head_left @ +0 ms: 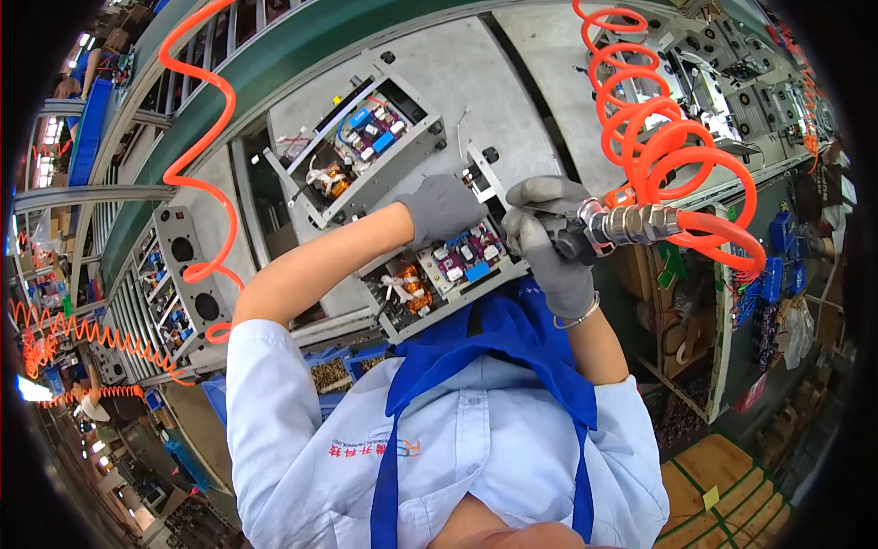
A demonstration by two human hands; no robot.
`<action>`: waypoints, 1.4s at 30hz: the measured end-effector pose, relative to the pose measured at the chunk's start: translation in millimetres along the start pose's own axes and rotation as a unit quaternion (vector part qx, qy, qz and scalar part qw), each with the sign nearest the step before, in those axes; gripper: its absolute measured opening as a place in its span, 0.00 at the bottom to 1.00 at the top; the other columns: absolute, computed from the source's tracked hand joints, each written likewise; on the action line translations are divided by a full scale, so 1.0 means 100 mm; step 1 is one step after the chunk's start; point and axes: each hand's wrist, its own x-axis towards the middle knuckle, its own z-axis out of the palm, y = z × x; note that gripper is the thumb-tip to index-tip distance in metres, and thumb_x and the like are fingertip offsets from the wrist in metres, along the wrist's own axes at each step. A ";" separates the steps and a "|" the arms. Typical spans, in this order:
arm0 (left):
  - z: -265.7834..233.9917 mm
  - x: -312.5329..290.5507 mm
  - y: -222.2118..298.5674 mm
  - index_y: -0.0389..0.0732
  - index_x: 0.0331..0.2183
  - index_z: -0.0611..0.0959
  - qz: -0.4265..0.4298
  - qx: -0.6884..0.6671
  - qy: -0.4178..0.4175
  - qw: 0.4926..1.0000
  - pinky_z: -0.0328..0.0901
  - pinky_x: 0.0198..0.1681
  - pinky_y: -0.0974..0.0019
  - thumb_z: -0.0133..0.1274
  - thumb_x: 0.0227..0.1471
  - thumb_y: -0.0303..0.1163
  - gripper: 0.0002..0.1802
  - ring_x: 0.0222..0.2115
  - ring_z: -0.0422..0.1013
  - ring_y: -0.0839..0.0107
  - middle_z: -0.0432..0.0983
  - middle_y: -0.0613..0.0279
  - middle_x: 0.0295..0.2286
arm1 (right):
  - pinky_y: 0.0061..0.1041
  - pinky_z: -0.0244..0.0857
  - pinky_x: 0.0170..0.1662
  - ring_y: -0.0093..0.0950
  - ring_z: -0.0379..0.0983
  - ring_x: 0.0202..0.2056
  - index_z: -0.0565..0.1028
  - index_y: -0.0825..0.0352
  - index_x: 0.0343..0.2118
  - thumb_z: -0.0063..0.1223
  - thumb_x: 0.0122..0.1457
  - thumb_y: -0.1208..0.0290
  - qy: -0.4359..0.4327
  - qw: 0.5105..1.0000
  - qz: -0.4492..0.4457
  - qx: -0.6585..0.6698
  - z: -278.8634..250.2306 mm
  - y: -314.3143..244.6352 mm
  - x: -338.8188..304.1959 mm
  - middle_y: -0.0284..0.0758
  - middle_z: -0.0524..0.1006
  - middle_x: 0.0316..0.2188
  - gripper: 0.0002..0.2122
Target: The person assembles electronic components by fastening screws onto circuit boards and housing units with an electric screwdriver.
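Two gloves working: your right grip (551,263) is wrapped round the air tool (574,243) beside the open chassis (462,300), coiled hose (681,165) beyond, presumably for slack. Your left grip (446,209) sits over its far side, likely steadying; can't tell if pinching.

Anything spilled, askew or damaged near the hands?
Nothing spilled or plainly damaged shows. Slightly odd: a thin pale wire sticks out past the nearer open grey metal chassis, its upper end apparently unattached, though that may be normal.

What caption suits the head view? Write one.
Gloved right hand grips a dark tool near an open electronics chassis.
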 end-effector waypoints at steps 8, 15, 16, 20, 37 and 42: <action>0.27 -0.14 0.19 0.46 0.24 0.81 -0.097 -0.073 0.188 0.975 0.67 0.20 0.56 0.50 0.40 0.29 0.05 0.20 0.74 0.55 0.75 0.55 0.18 | 0.21 0.68 0.33 0.24 0.71 0.26 0.69 0.71 0.33 0.52 0.45 0.86 -0.015 0.962 -0.223 -0.155 0.29 0.11 0.00 0.38 0.73 0.30 0.11; 0.42 -0.10 0.14 0.45 0.21 0.80 -0.090 -0.131 0.221 0.962 0.66 0.22 0.53 0.49 0.41 0.32 0.06 0.21 0.74 0.53 0.75 0.53 0.18 | 0.20 0.68 0.32 0.22 0.72 0.28 0.72 0.70 0.34 0.51 0.45 0.87 0.003 0.971 -0.208 -0.116 0.40 0.21 -0.13 0.36 0.74 0.27 0.11; 0.40 -0.11 0.15 0.46 0.21 0.80 -0.100 -0.164 0.245 0.950 0.66 0.22 0.53 0.48 0.42 0.33 0.07 0.22 0.73 0.52 0.75 0.53 0.18 | 0.20 0.68 0.31 0.22 0.72 0.27 0.72 0.70 0.34 0.51 0.45 0.87 -0.013 0.965 -0.201 -0.170 0.39 0.21 -0.13 0.35 0.74 0.27 0.11; 0.26 -0.21 0.18 0.47 0.21 0.80 -0.066 -0.224 0.277 0.932 0.66 0.23 0.54 0.49 0.44 0.37 0.08 0.22 0.73 0.52 0.75 0.53 0.19 | 0.21 0.68 0.33 0.22 0.72 0.29 0.73 0.69 0.34 0.51 0.46 0.86 -0.042 0.978 -0.147 -0.140 0.37 0.20 -0.13 0.34 0.75 0.29 0.11; -0.01 -0.97 0.75 0.31 0.45 0.70 -0.128 -0.879 0.218 0.405 0.68 0.27 0.78 0.46 0.58 0.42 0.23 0.28 0.71 0.78 0.74 0.56 0.34 | 0.24 0.55 0.22 0.21 0.56 0.19 0.70 0.67 0.43 0.43 0.44 0.68 0.217 0.907 -0.275 0.232 0.12 -0.41 -0.34 0.36 0.66 0.29 0.20; 0.30 -0.95 0.69 0.33 0.45 0.71 -0.092 -0.898 0.179 0.390 0.67 0.31 0.81 0.49 0.56 0.41 0.23 0.31 0.71 0.78 0.72 0.58 0.37 | 0.24 0.57 0.24 0.23 0.57 0.24 0.70 0.65 0.44 0.45 0.45 0.70 0.214 0.904 -0.267 0.256 0.11 -0.28 -0.37 0.36 0.65 0.30 0.19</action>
